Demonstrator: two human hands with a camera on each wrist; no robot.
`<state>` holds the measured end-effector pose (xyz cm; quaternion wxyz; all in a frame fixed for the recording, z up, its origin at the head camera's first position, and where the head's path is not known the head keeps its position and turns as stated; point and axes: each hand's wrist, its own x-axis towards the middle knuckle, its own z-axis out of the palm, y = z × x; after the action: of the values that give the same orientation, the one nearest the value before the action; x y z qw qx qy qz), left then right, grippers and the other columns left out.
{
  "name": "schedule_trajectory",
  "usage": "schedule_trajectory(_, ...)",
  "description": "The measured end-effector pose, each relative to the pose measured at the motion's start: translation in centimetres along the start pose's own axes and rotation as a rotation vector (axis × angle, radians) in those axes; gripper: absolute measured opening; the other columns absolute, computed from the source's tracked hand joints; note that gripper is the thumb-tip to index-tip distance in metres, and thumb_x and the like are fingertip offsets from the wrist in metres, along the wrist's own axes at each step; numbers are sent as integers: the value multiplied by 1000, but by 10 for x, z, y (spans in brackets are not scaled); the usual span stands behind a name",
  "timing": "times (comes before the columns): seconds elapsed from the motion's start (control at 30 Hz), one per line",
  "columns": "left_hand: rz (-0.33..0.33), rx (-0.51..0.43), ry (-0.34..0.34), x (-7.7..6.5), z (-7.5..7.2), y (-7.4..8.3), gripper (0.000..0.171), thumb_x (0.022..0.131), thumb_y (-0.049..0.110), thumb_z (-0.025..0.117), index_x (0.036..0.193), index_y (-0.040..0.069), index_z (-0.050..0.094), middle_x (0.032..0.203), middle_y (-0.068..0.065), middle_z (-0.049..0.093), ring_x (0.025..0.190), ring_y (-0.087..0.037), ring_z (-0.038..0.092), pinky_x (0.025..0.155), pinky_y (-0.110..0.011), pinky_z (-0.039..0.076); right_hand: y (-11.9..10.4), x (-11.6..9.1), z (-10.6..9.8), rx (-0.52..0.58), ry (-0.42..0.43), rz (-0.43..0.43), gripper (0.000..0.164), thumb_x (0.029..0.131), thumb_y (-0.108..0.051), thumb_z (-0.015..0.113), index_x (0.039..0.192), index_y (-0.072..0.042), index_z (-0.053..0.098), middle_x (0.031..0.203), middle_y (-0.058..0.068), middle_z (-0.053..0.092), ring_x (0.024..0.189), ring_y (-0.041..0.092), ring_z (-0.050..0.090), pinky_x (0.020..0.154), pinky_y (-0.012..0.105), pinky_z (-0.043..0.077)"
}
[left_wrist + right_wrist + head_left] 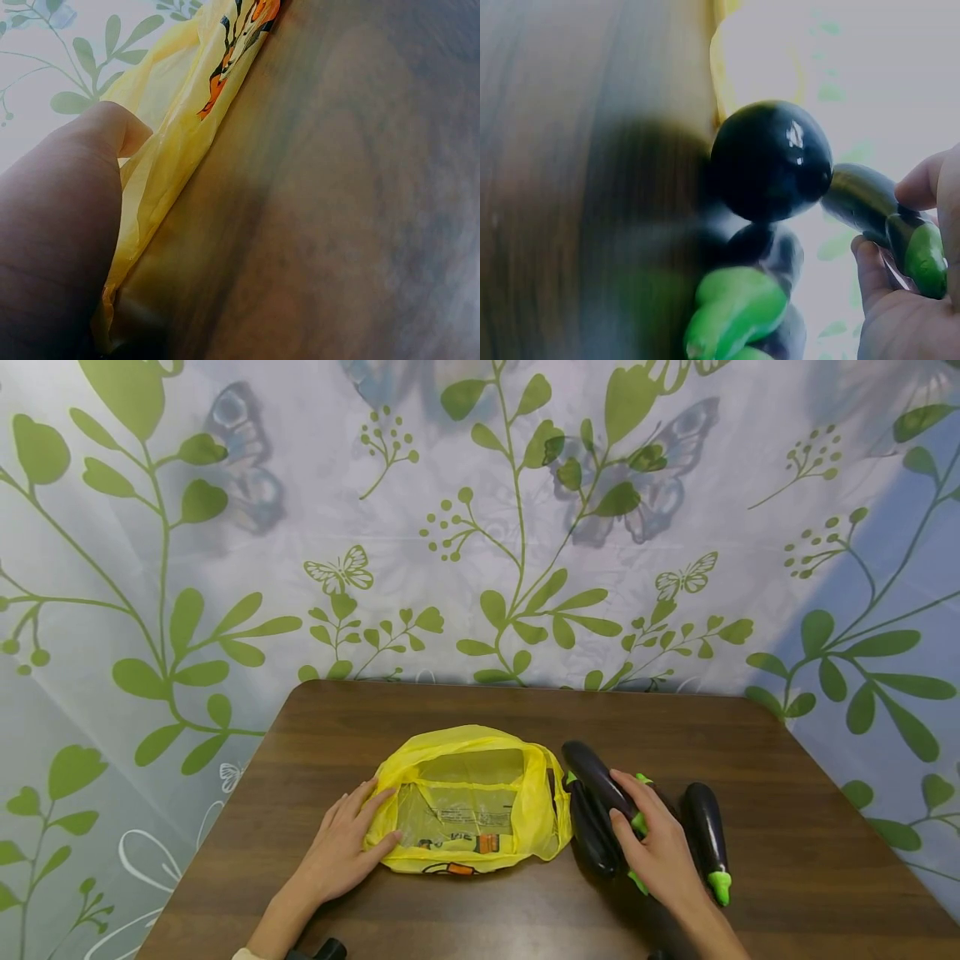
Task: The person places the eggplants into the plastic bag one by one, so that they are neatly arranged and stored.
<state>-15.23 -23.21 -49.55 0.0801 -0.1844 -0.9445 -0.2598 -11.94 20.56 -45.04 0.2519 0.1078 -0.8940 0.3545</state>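
A yellow plastic bag (543, 827) lies on the table with its mouth open, orange and black print on its near side. My left hand (345, 839) grips the bag's left rim; in the left wrist view the thumb (112, 127) bends over the edge. Above the others, a dark purple eggplant (596, 772) is held between the thumb and fingers of my right hand (660, 852), near its green stem end. Below it another eggplant (592, 835) lies against the bag's right side. A further one is partly hidden behind the right hand.
One more eggplant (705, 827) lies to the right, its green cap toward me. The brown wooden table (465, 918) has rounded far corners and backs onto a leaf-and-butterfly patterned cloth (450, 568). A small black object (330, 950) shows at the near left.
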Motion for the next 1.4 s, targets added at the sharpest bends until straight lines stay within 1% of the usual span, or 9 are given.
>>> schedule_trajectory(0.27, 9, 8, 9, 0, 0, 0, 66, 99, 49, 65, 154, 15, 50, 163, -18, 37, 147, -43, 38, 119, -65, 25, -9, 2, 8, -26, -23, -18, 61, 93, 0, 71, 149, -18, 56, 145, 7, 60, 129, 32, 60, 103, -2, 25)
schedule_trajectory(0.57, 11, 8, 11, 0, 1, -1, 66, 99, 49, 65, 153, 15, 50, 163, -18, 38, 148, -43, 38, 119, -65, 24, -18, 5, 20, 25, -60, -68, 58, 91, 2, 72, 146, -12, 58, 146, 6, 60, 129, 29, 60, 104, 0, 29)
schedule_trajectory(0.77, 11, 4, 9, 1, 1, -1, 66, 99, 49, 65, 153, 15, 50, 163, -18, 37, 148, -43, 37, 120, -65, 24, -21, 6, 24, 40, -77, -56, 59, 93, 0, 72, 148, -19, 58, 146, 2, 59, 129, 27, 60, 103, 2, 33)
schedule_trajectory(1.0, 8, 2, 8, 0, 0, 0, 65, 98, 48, 67, 152, 14, 51, 163, -18, 38, 148, -43, 38, 119, -65, 24, -29, 8, 31, 65, -79, -82, 56, 94, -1, 71, 146, -17, 59, 145, 4, 60, 127, 27, 62, 100, 3, 35)
schedule_trajectory(1.13, 5, 1, 8, 0, 0, 0, 65, 98, 48, 67, 152, 14, 52, 162, -18, 39, 147, -43, 38, 119, -65, 24, -34, 9, 35, 73, -103, -72, 56, 95, -3, 71, 147, -21, 58, 147, 4, 59, 132, 28, 60, 103, 5, 35)
schedule_trajectory(1.2, 3, 1, 7, 0, 0, 0, 65, 98, 48, 67, 152, 14, 52, 162, -18, 39, 148, -43, 38, 119, -65, 24, -36, 10, 37, 66, -117, -61, 56, 95, -4, 72, 147, -23, 58, 148, 4, 58, 135, 29, 58, 106, 14, 42)
schedule_trajectory(1.27, 2, 2, 6, 0, 1, 0, 65, 99, 48, 66, 152, 15, 52, 162, -18, 39, 148, -42, 38, 120, -65, 23, -37, 10, 39, 70, -131, -51, 56, 96, -5, 72, 147, -24, 58, 149, 4, 57, 137, 30, 56, 107, 30, 49)
schedule_trajectory(1.37, 4, 3, 6, 0, 1, 0, 65, 99, 49, 66, 152, 15, 52, 163, -18, 39, 148, -42, 38, 120, -65, 23, -39, 11, 42, 95, -149, -44, 57, 96, -5, 72, 147, -24, 58, 149, 4, 57, 140, 32, 53, 106, 54, 50)
schedule_trajectory(1.4, 4, 2, 6, 0, 1, 0, 65, 99, 49, 66, 152, 15, 52, 163, -18, 39, 148, -42, 37, 120, -65, 23, -40, 11, 43, 105, -153, -44, 57, 95, -4, 72, 147, -23, 58, 149, 4, 57, 140, 34, 52, 105, 59, 49)
